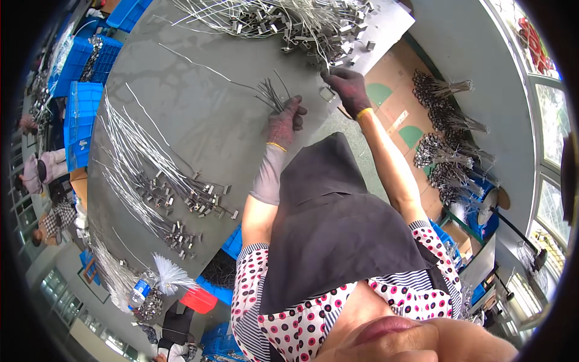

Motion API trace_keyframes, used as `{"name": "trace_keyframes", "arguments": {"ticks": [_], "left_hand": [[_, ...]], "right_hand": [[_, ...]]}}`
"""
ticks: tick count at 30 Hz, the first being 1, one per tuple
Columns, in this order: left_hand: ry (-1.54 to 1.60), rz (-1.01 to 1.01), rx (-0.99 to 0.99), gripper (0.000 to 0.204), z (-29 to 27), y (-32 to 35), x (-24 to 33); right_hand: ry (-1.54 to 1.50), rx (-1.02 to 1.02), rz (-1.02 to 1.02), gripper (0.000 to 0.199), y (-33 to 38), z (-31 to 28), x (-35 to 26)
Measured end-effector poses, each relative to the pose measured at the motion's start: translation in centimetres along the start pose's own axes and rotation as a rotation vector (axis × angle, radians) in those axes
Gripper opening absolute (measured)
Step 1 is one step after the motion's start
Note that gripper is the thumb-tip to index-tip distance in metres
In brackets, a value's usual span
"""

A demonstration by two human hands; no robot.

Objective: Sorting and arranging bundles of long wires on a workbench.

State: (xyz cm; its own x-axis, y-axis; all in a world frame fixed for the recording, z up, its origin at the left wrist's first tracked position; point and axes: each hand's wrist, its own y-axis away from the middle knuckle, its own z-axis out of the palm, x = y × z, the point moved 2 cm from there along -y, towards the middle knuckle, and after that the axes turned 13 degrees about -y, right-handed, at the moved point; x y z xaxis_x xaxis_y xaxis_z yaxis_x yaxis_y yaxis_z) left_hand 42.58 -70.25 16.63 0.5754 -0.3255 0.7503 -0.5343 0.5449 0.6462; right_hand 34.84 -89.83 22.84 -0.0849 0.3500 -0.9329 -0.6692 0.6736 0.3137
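My left hand, in a dark glove with a reddish palm and yellow cuff edge, is closed around a small bunch of thin wires. One long bent strand runs from the bunch toward the far left. My right hand, gloved alike, has its fingers pinched together at the near edge of a big heap of silvery wires with small metal blocks. What lies between those fingertips is too small to make out. Just below them shows a small pale square piece.
Fanned bundles of block-ended wires lie on the grey table at left. Blue crates line its far left side. Tied wire bunches rest beyond my right arm. A water bottle and a red bin are near lower left. Other people work there.
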Motion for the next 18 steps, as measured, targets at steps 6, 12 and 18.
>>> {"name": "trace_keyframes", "arguments": {"ticks": [6,12,18], "left_hand": [[0.362,-0.053,-0.091,0.032,0.7,-0.7,-2.1],[0.547,0.216,-0.121,0.026,1.0,-0.1,0.8],[0.527,0.224,0.008,0.023,-1.6,0.4,0.8]], "right_hand": [[0.158,-0.070,-0.077,0.033,-3.4,1.9,-1.1],[-0.487,-0.188,0.127,0.024,-8.4,1.2,3.3],[-0.195,-0.137,0.158,0.030,-5.8,3.2,0.3]]}}
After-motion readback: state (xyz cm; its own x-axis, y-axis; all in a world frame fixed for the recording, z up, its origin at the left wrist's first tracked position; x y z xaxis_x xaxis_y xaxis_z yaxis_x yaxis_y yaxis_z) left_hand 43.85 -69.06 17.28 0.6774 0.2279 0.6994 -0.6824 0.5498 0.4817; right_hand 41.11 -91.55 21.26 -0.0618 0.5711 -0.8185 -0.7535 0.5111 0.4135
